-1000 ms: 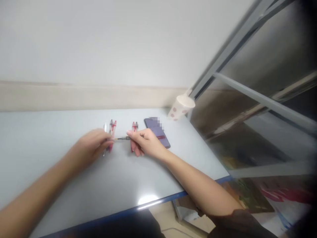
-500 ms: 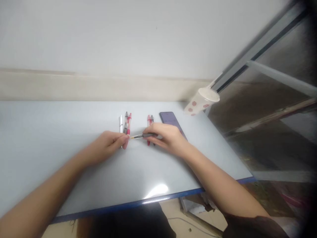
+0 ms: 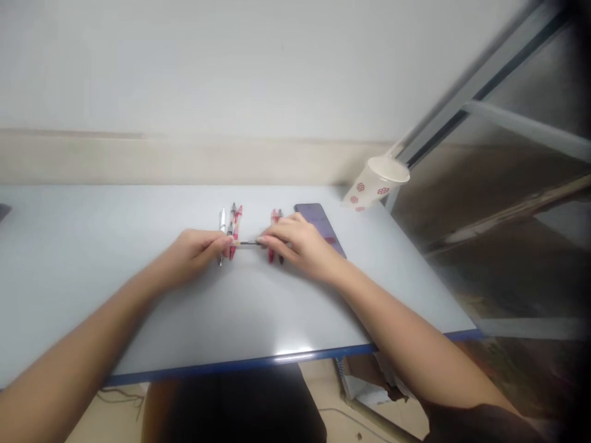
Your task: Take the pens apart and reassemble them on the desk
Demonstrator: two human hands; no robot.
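Note:
A thin pen (image 3: 245,243) is stretched level between my two hands above the table. It shows a clear stretch, a yellowish bit and a dark stretch; its ends are hidden in my fingers. My left hand (image 3: 199,253) pinches its left end, in front of a white pen (image 3: 222,220), a dark clear-barrelled pen (image 3: 232,215) and a red pen (image 3: 237,223) lying side by side. On the right end, the fingers of my right hand (image 3: 299,245) are closed. Under and beside them lie another red pen (image 3: 272,251) and a black pen (image 3: 281,258), partly covered.
A phone (image 3: 318,220) lies just beyond my right hand. At the back right stands a white paper cup (image 3: 376,184) with red flower prints. The pale table (image 3: 221,326) has a blue front edge and meets a wall behind. A dark object (image 3: 4,211) shows at the far left.
Both hands have shifted slightly away from me and left, with my right hand nearer my left. Less of the pen shows between them. The view has also shifted a little.

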